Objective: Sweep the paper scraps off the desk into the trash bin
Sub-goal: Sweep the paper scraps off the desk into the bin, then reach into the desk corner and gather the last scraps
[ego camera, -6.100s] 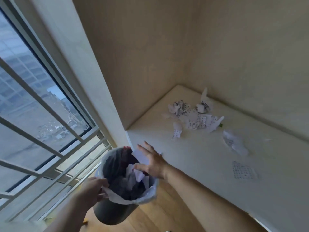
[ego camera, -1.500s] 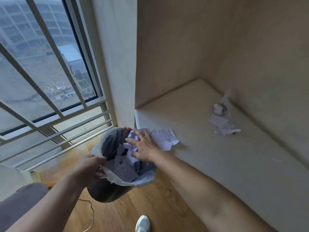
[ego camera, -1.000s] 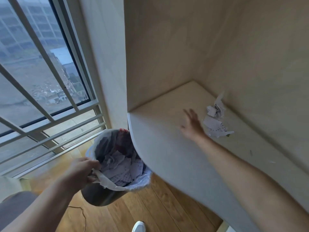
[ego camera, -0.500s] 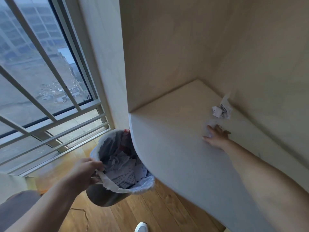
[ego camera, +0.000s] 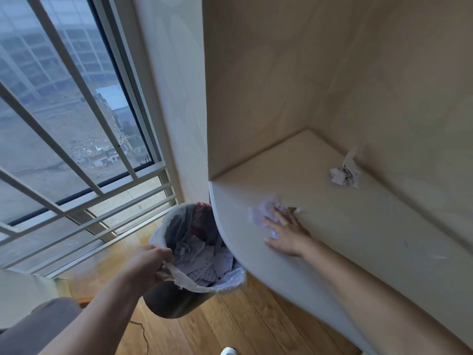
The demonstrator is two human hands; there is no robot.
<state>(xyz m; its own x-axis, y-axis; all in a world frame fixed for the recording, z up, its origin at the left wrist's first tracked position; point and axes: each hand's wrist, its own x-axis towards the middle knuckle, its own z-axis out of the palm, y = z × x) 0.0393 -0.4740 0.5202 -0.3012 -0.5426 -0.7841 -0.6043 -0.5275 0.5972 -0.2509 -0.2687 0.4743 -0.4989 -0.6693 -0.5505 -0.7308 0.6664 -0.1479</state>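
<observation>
My right hand [ego camera: 286,233] lies flat on the pale desk [ego camera: 358,226], fingers spread, pressing on a few white paper scraps [ego camera: 263,212] blurred by motion. A small green bit [ego camera: 292,208] shows by my fingertips. A crumpled clump of scraps [ego camera: 345,174] rests against the back wall, apart from my hand. My left hand [ego camera: 149,265] grips the rim and white liner of the dark trash bin [ego camera: 176,303], held tilted under the desk's left rounded edge. The bin holds several printed scraps [ego camera: 204,262].
A barred window [ego camera: 64,124] fills the left side. A wall column [ego camera: 176,98] stands between the window and the desk alcove. Wooden floor [ego camera: 230,326] lies below, with a thin cable [ego camera: 143,334] and a white shoe tip [ego camera: 228,351].
My right hand has slid the scraps under it leftward across the desk toward the bin edge. The clump by the wall stays put. My left hand keeps holding the bin.
</observation>
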